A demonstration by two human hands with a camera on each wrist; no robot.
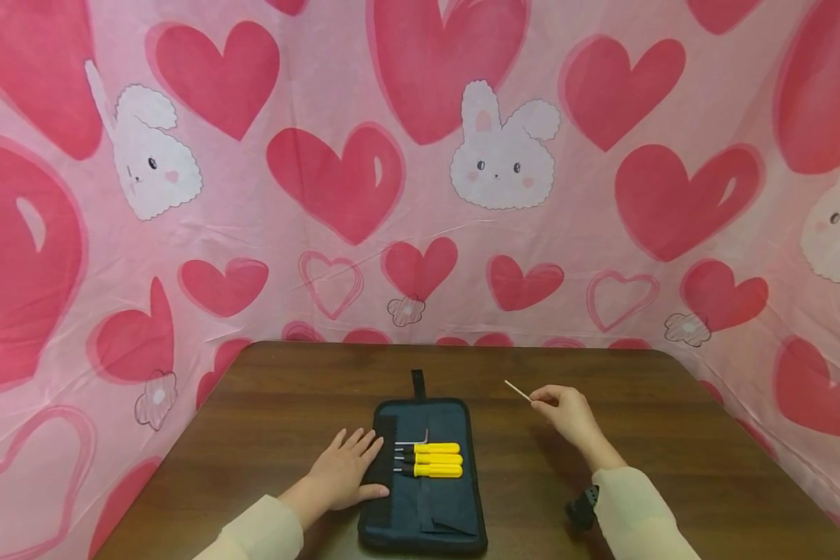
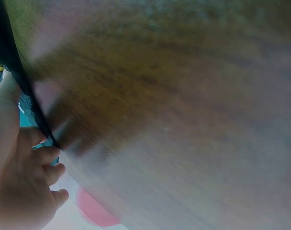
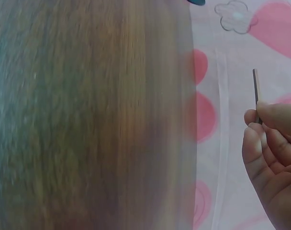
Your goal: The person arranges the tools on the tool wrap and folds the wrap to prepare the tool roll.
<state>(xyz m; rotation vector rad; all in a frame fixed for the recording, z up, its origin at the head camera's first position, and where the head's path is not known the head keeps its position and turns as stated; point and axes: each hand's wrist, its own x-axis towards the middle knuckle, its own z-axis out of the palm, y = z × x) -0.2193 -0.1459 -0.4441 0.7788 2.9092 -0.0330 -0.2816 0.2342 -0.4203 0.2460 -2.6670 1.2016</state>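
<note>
Rod is being pinched near its end by the right hand, probably for fine control, while the left hand, fingers slightly apart, is resting on the case, maybe steadying it, yellow screwdrivers lying right of those fingers.

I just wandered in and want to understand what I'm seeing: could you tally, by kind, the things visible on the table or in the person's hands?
Yellow-handled screwdrivers: 3
L-shaped key in the pouch: 1
Thin rod pinched in the right hand: 1
Open tool pouch: 1
Total: 6
</note>
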